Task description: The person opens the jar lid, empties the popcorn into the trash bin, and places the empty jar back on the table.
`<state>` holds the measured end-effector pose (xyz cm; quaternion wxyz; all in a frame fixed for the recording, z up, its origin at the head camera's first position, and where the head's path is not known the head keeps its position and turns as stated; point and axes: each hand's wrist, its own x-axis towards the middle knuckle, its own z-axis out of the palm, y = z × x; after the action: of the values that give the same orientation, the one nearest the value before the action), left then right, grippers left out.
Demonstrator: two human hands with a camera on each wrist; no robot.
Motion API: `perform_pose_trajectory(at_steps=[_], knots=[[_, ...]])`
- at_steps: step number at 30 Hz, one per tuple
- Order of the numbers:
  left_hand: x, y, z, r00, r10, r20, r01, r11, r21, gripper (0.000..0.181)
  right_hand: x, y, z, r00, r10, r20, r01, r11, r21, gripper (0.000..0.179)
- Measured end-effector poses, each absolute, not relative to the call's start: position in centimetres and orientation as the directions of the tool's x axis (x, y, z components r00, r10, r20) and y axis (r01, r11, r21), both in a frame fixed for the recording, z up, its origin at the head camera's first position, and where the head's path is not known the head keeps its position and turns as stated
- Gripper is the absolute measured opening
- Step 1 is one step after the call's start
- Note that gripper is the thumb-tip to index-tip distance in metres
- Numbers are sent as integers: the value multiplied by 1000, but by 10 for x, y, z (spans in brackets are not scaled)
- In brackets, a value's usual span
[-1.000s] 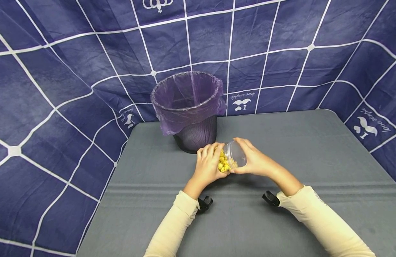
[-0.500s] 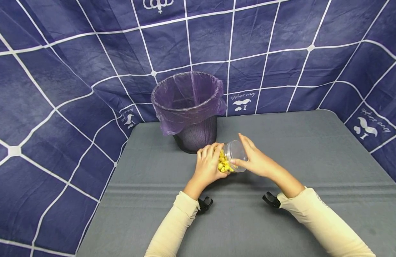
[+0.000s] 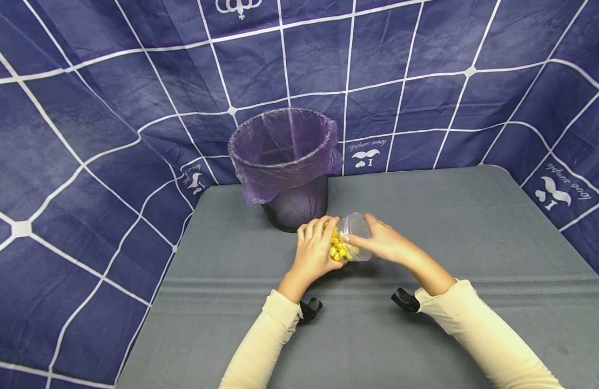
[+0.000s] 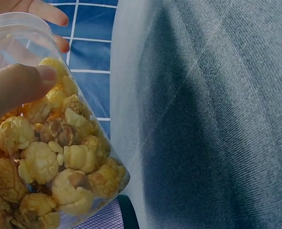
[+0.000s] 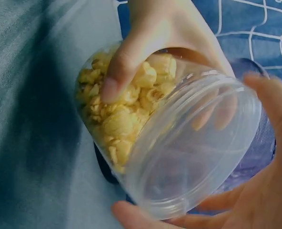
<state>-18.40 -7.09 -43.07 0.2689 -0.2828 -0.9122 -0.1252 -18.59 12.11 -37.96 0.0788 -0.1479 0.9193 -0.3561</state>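
A clear plastic jar of yellow-brown popcorn (image 3: 339, 249) lies tilted on its side between the hands in the head view. My left hand (image 3: 313, 251) grips the jar's body, its thumb (image 4: 24, 86) across the wall in the left wrist view. On the jar's mouth sits a clear lid (image 5: 193, 152), facing right. Around that lid is my right hand (image 3: 389, 243), with the thumb on its near side and fingers on the far side. In the right wrist view its fingertips (image 5: 255, 83) meet the lid's edge. Part of the jar is hidden behind the left fingers.
Behind the hands stands a black mesh bin (image 3: 299, 205) lined with a purple bag (image 3: 275, 181). The grey tabletop (image 3: 425, 205) runs up to a blue gridded cloth (image 3: 401, 48) at the back and sides. Black straps (image 3: 310, 309) hang at both wrists.
My right hand loosened from the lid about half a second ago with its fingers spread. Now its thumb and fingers are back around the lid, turned differently. The left hand and jar stayed put.
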Motion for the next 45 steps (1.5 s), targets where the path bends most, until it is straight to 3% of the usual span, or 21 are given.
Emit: perform_pose_trajectory(at_steps=[5,12,19,29,35,45], knots=[[-184,-71,-432,-712,441,547,576,812,94,98,-186,124,-383,-916,-397,60,-326,647,-689,94],[-184,-72,-432,-718,447,533,582,806,107,99,-189,133,-390,-823,-533,196,-507,535,-676,101],[-185,-72,-432,-725,451,520,582,805,113,102,-190,138,-388,-752,-614,239,-595,478,-646,104],[-186,-73,-432,-740,432,515,564,816,128,100,-189,141,-387,-702,-641,310,-680,475,-559,103],[-187,-77,-435,-743,419,523,551,825,122,99,-190,149,-380,-718,-623,311,-676,517,-526,104],[-188,-80,-436,-742,411,530,549,825,130,100,-200,180,-380,-834,-523,177,-527,657,-539,106]])
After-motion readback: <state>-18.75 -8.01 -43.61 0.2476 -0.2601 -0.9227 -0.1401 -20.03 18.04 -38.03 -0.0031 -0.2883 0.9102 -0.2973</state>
